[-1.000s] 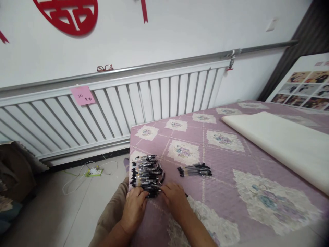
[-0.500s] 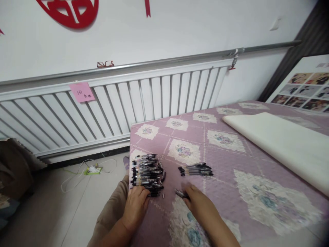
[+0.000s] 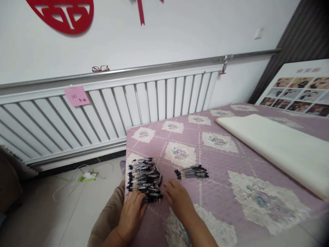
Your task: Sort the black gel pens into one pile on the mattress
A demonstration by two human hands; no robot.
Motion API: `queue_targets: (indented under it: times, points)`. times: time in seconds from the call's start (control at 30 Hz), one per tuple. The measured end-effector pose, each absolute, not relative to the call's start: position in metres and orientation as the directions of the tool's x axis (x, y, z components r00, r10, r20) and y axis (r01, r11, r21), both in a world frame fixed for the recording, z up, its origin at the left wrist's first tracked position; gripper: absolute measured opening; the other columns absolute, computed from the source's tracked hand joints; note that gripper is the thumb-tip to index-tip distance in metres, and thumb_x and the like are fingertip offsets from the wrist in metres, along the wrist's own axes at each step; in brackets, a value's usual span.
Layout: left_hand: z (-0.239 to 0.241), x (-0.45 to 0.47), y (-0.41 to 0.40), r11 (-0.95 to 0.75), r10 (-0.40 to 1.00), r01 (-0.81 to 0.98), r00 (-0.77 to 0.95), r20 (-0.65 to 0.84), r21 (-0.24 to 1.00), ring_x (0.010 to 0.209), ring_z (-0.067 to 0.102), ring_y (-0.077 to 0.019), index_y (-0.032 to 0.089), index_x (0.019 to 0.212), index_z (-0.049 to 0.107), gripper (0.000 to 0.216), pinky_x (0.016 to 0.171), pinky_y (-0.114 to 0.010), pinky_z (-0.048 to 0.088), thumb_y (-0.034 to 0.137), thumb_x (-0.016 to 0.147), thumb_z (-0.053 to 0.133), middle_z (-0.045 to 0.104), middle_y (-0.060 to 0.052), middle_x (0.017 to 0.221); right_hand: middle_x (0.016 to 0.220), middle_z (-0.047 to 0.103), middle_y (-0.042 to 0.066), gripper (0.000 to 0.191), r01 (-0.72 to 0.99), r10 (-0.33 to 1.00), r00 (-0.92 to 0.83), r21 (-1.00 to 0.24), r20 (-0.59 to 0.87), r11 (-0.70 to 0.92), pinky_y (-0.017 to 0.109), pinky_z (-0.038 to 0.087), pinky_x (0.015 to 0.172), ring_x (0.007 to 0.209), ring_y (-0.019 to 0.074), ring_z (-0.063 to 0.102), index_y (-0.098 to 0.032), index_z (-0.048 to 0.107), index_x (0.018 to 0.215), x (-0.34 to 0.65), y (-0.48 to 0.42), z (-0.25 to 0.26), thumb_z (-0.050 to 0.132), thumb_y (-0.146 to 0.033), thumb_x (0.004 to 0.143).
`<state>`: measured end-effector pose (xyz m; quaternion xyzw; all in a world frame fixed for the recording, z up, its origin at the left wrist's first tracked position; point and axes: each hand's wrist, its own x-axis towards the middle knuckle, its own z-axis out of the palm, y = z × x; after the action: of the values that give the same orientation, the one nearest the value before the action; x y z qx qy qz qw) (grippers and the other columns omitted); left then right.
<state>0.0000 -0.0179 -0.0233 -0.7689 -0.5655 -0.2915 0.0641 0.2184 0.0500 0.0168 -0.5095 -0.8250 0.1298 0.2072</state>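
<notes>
A dense row of black-and-clear pens (image 3: 142, 179) lies along the left edge of the quilted cover. My left hand (image 3: 132, 207) rests at the near end of this row, fingers curled over a dark pen (image 3: 151, 200) whose tip end sticks out past them. Just right of the row, above the cover, is my right hand (image 3: 177, 199), thumb and forefinger apart with nothing visible between them. Loose black caps (image 3: 160, 180) and a small silvery piece (image 3: 159, 201) lie between the hands and the row. Further right sits a smaller group of pens (image 3: 192, 172).
The purple floral cover (image 3: 159, 142) carries a folded cream sheet (image 3: 272, 144) on the right. Behind stands a white radiator (image 3: 144, 103) with a pink note (image 3: 77, 96); glasses (image 3: 100, 69) rest on the pipe. A power strip (image 3: 88, 176) with cables lies on the floor.
My right hand has moved left toward the pen row; the dark pen-like piece it held is no longer visible in it. My left hand stays at the row. The view has shifted slightly.
</notes>
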Motion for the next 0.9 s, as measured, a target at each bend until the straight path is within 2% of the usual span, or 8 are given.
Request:
queue_targets:
  times: [0.13, 0.23, 0.33, 0.5, 0.67, 0.73, 0.9]
  points:
    - [-0.024, -0.001, -0.018, -0.353, 0.847, 0.900, 0.192, 0.495, 0.256, 0.098, 0.057, -0.0248, 0.022, 0.106, 0.056, 0.020, 0.089, -0.043, 0.046, 0.019, 0.087, 0.055, 0.062, -0.006, 0.104, 0.118, 0.062, 0.012, 0.029, 0.897, 0.938, -0.164, -0.349, 0.305, 0.270, 0.039, 0.042, 0.092, 0.110, 0.0258, 0.054, -0.019, 0.061, 0.114, 0.264, 0.070, 0.011, 0.051, -0.020, 0.087]
    - [-0.024, -0.001, -0.017, -0.347, 0.855, 0.898, 0.185, 0.485, 0.269, 0.099, 0.057, -0.0251, 0.022, 0.107, 0.056, 0.020, 0.090, -0.044, 0.046, 0.019, 0.087, 0.055, 0.062, -0.006, 0.105, 0.127, 0.057, 0.013, 0.034, 0.950, 0.963, -0.022, -0.295, 0.269, 0.104, 0.042, 0.041, 0.091, 0.119, 0.0291, 0.048, -0.018, 0.058, 0.119, 0.289, 0.078, 0.008, 0.052, -0.022, 0.086]
    - [-0.023, -0.001, -0.017, -0.343, 0.858, 0.899, 0.182, 0.481, 0.272, 0.100, 0.057, -0.0253, 0.022, 0.107, 0.056, 0.022, 0.089, -0.044, 0.047, 0.018, 0.086, 0.056, 0.062, -0.007, 0.106, 0.123, 0.059, 0.012, 0.034, 0.972, 0.977, 0.000, -0.230, 0.215, 0.051, 0.043, 0.039, 0.089, 0.117, 0.0296, 0.048, -0.021, 0.059, 0.118, 0.295, 0.077, 0.011, 0.054, -0.023, 0.085]
    - [-0.022, -0.001, -0.017, -0.345, 0.845, 0.903, 0.179, 0.504, 0.258, 0.099, 0.058, -0.0246, 0.022, 0.107, 0.058, 0.021, 0.088, -0.042, 0.048, 0.019, 0.086, 0.055, 0.062, -0.006, 0.105, 0.105, 0.063, 0.010, 0.023, 0.980, 0.991, -0.066, -0.177, 0.114, 0.086, 0.039, 0.038, 0.082, 0.104, 0.0279, 0.054, -0.023, 0.065, 0.106, 0.293, 0.067, 0.021, 0.056, -0.023, 0.084]
    - [-0.022, -0.001, -0.018, -0.364, 0.829, 0.897, 0.189, 0.526, 0.251, 0.100, 0.058, -0.0241, 0.021, 0.106, 0.058, 0.020, 0.088, -0.042, 0.048, 0.020, 0.086, 0.054, 0.063, -0.007, 0.104, 0.117, 0.060, 0.011, 0.029, 0.980, 0.993, -0.058, -0.186, 0.098, 0.076, 0.039, 0.037, 0.081, 0.109, 0.0295, 0.052, -0.025, 0.062, 0.112, 0.308, 0.059, 0.018, 0.055, -0.024, 0.084]
    - [-0.021, -0.001, -0.018, -0.370, 0.825, 0.895, 0.193, 0.532, 0.249, 0.099, 0.058, -0.0236, 0.021, 0.105, 0.058, 0.019, 0.088, -0.041, 0.048, 0.020, 0.086, 0.053, 0.063, -0.007, 0.103, 0.115, 0.061, 0.011, 0.026, 0.978, 0.993, -0.062, -0.191, 0.105, 0.081, 0.040, 0.037, 0.081, 0.108, 0.0296, 0.052, -0.024, 0.063, 0.109, 0.312, 0.056, 0.016, 0.054, -0.024, 0.085]
    - [-0.018, -0.001, -0.018, -0.390, 0.825, 0.883, 0.209, 0.524, 0.262, 0.096, 0.058, -0.0224, 0.021, 0.103, 0.058, 0.018, 0.087, -0.040, 0.047, 0.018, 0.088, 0.050, 0.063, -0.006, 0.101, 0.096, 0.065, 0.006, 0.016, 0.895, 0.948, -0.301, -0.312, 0.106, 0.319, 0.034, 0.039, 0.082, 0.095, 0.0226, 0.057, -0.023, 0.064, 0.094, 0.303, 0.042, 0.019, 0.051, -0.021, 0.085]
